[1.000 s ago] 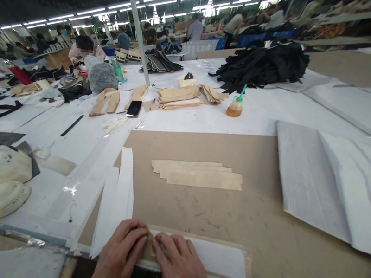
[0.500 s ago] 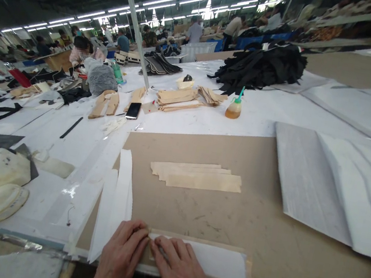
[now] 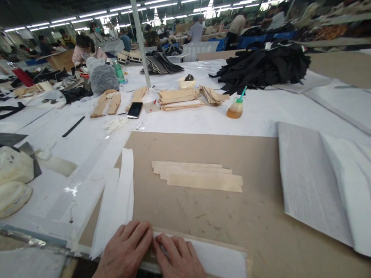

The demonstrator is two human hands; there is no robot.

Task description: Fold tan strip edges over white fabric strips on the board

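My left hand (image 3: pixel 127 253) and right hand (image 3: pixel 183 268) curl over the left end of a flat, oblong white-and-tan strip (image 3: pixel 222 261) along the brown board's (image 3: pixel 229 221) near edge; whether they grip it, I cannot tell. Beyond lie thin, overlapping tan pieces (image 3: pixel 202 179); farther, limp black strips (image 3: pixel 267 66) heap on the white surface (image 3: pixel 188 120).

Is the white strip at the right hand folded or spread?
Spread: the white strip lies flat where visible; beneath the right hand, cannot tell.

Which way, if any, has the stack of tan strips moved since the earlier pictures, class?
No: judged against the brown board beneath it, the stack of tan strips shows no shift in any direction.
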